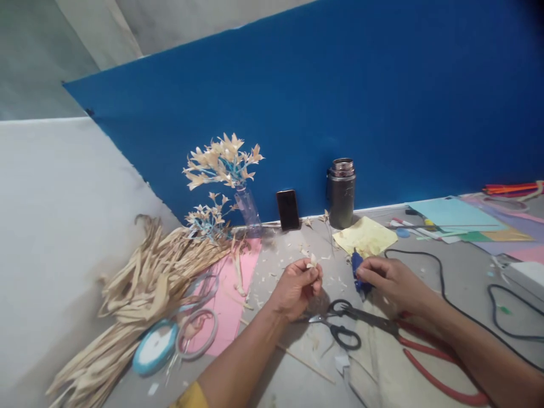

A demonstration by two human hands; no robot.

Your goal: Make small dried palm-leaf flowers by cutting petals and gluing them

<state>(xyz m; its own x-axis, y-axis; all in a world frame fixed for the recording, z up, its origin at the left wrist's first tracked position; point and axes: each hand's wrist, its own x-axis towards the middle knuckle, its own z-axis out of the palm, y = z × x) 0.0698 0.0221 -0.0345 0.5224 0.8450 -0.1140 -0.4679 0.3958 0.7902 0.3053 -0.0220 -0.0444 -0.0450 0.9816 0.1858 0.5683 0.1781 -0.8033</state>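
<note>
My left hand point(298, 288) is closed in a pinch on a small cream husk flower point(312, 262), held up above the table. To its right, my right hand point(389, 282) has its fingers closed on a blue glue gun point(359, 275), whose tip points toward a crumpled yellow paper point(366, 235). Part of the glue gun is hidden by the fingers. Black-handled scissors point(346, 335) lie just below, between my hands. Large red-handled shears point(442, 347) lie under my right forearm, partly covered by it.
Dried husks point(157, 272) and tape rolls point(155, 347) lie left beside pink paper point(244, 272). Husk flowers point(223, 161) stand in a clear bottle point(247, 209). A phone point(288, 209) and steel flask point(342, 195) stand at the blue wall. A black cord point(442, 277) runs right.
</note>
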